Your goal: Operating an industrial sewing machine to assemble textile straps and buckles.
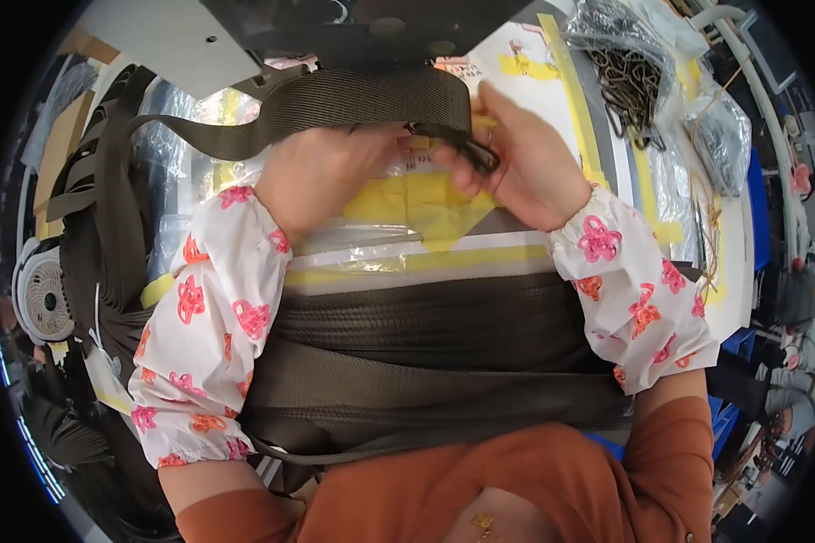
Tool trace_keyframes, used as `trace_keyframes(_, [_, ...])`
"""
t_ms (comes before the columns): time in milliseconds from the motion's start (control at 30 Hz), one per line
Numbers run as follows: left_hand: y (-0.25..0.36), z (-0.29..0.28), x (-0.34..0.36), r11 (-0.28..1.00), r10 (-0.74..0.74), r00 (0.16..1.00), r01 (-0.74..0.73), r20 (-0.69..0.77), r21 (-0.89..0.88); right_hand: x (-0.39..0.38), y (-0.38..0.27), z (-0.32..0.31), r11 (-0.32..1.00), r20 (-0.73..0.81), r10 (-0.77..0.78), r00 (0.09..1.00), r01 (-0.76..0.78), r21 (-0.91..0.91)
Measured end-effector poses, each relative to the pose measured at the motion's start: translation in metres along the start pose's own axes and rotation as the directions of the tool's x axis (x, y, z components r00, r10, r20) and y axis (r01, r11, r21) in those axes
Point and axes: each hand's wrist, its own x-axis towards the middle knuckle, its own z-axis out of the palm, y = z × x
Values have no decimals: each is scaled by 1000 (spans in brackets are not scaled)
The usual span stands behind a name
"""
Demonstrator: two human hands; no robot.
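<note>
A wide dark olive webbing strap (362,98) loops under the front of a machine and bends down at its right end. A dark metal hook (480,156) sits at that bent end. My right hand (532,161) is closed around the hook, fingers curled in and thumb raised behind the strap. My left hand (328,170) reaches under the strap's lower edge, its fingers closed on the webbing, though the fingertips are partly covered. The strap's tail runs left from my left hand to a hanging bundle of the same webbing (109,208).
Overhead is a dark machine head (371,27). A plastic bag of dark metal hooks (629,77) lies at the far right, on a work surface with yellow tape (407,204). Folded webbing (426,335) spreads near my body. A small white fan (45,294) stands at left.
</note>
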Motion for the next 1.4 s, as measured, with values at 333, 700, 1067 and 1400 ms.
trace_keyframes(333, [9, 9, 13, 992, 110, 989, -103, 103, -77, 13, -1, -19, 350, 112, -512, 851, 326, -878])
trace_keyframes(700, [-3, 5, -5, 879, -31, 914, 218, 405, -424, 17, -5, -20, 183, 259, -461, 849, 376, -908])
trace_keyframes(1067, [15, 8, 4, 867, -128, 949, 248, 289, -433, 22, 12, -21, -493, 655, -532, 536, 433, -755])
trace_keyframes(1400, [16, -3, 9, 990, -66, 972, 93, 226, -107, 20, 14, -12, -531, 715, -526, 461, 479, -699])
